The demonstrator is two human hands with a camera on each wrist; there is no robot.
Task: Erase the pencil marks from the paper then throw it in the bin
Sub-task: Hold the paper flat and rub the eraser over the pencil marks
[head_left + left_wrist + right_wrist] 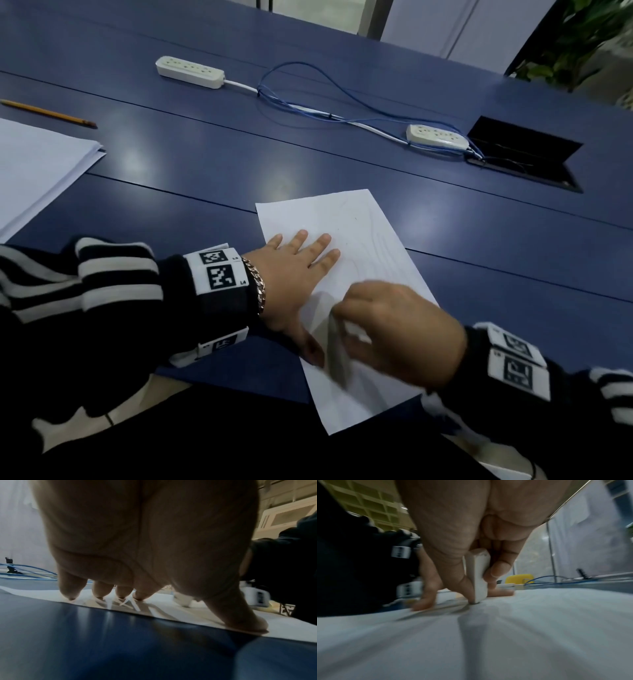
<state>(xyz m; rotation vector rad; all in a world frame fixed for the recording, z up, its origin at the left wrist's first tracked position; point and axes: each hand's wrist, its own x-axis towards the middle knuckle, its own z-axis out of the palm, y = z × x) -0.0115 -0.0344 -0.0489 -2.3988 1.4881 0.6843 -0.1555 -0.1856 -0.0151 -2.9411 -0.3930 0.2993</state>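
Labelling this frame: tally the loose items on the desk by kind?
Single paper sheet: 1
Paper stack: 1
Eraser: 1
Pencil: 1
Power strips: 2
Total: 6

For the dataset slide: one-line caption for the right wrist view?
Right hand pinches a white eraser, its tip pressed on the paper, beside the left hand's fingers.
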